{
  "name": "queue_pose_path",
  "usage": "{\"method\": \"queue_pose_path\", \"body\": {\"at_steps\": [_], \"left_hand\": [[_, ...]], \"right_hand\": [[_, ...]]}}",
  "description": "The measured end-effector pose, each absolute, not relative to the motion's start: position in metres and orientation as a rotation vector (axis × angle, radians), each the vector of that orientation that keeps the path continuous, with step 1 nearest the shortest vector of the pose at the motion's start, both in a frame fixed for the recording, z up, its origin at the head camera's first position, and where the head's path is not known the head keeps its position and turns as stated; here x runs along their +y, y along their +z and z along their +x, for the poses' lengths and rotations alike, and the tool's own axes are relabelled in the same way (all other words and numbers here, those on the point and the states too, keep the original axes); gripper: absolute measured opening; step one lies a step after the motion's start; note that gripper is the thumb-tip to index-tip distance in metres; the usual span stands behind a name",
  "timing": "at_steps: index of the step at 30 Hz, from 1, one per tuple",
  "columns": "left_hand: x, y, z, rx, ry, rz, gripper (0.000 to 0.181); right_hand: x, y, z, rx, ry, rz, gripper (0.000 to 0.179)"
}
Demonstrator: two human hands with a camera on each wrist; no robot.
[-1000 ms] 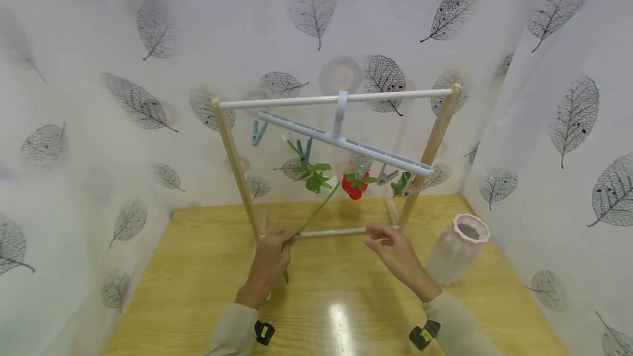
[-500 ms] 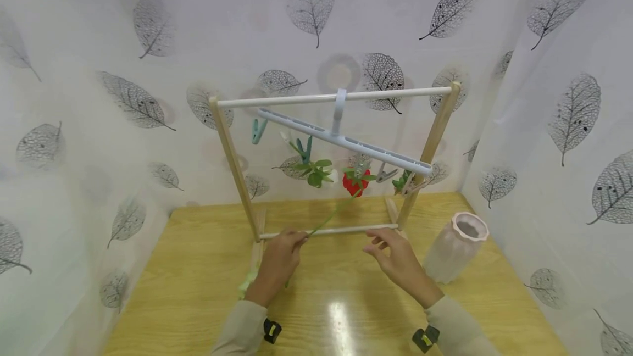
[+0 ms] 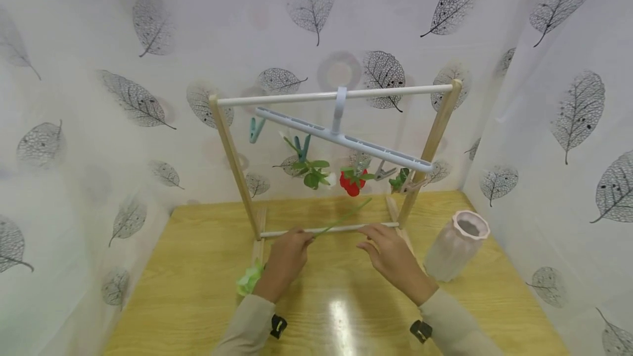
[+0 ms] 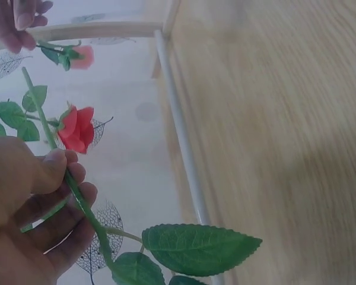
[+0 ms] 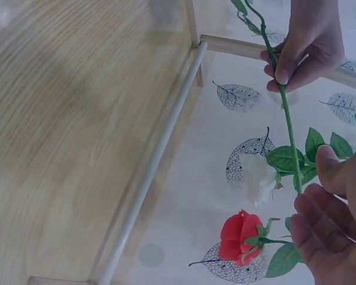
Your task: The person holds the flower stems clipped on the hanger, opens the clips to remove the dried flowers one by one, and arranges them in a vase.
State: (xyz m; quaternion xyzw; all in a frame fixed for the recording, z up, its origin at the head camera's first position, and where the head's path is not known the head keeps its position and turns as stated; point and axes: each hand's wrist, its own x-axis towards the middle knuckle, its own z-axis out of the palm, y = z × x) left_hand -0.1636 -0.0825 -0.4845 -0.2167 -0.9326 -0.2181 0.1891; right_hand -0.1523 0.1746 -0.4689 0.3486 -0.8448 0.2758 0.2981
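Observation:
My left hand (image 3: 284, 262) pinches the green stem (image 3: 343, 217) of an artificial flower between thumb and fingers. Its pale green bloom (image 3: 249, 279) shows beside the left wrist, and leaves (image 4: 202, 246) hang off the stem in the left wrist view. My right hand (image 3: 393, 260) is held with thumb and fingers apart around the stem's free end, seen in the right wrist view; contact is unclear. Upside down above hang a red rose (image 3: 352, 183), a white rose (image 3: 331, 180) and, in the left wrist view, a pink rose (image 4: 83, 57).
A pale blue hanger (image 3: 296, 125) hangs tilted from the rack's white top bar (image 3: 277, 101). Several clothespins hang below it, a teal one (image 3: 255, 130) holding nothing at the left. A pinkish vase (image 3: 455, 249) stands to the right on the wooden table (image 3: 198, 268).
My left hand has shifted right with the stem, whose free end has swung down and right towards the right hand. The pale green bloom has come into view. The right hand has barely moved.

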Motion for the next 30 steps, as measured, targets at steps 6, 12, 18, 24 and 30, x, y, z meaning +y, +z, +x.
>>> {"method": "queue_pose_path", "body": {"at_steps": [6, 12, 18, 24, 30], "left_hand": [[-0.077, -0.484, -0.164, -2.641, -0.531, -0.623, 0.009], [-0.071, -0.484, -0.165, -2.611, -0.484, -0.660, 0.007], [-0.066, -0.483, -0.165, -2.610, -0.395, -0.688, 0.012], [-0.061, -0.480, -0.164, -2.596, -0.323, -0.715, 0.016], [-0.058, -0.480, -0.166, -2.599, -0.230, -0.721, 0.020]], "right_hand": [[0.163, -0.462, -0.159, -2.236, 0.635, 0.983, 0.036], [0.149, -0.456, -0.166, -2.294, 0.416, 0.993, 0.033], [0.138, -0.460, -0.172, -2.363, 0.301, 0.994, 0.027], [0.131, -0.464, -0.177, -2.403, 0.208, 1.010, 0.020], [0.126, -0.468, -0.181, -2.419, 0.132, 1.009, 0.018]]}}
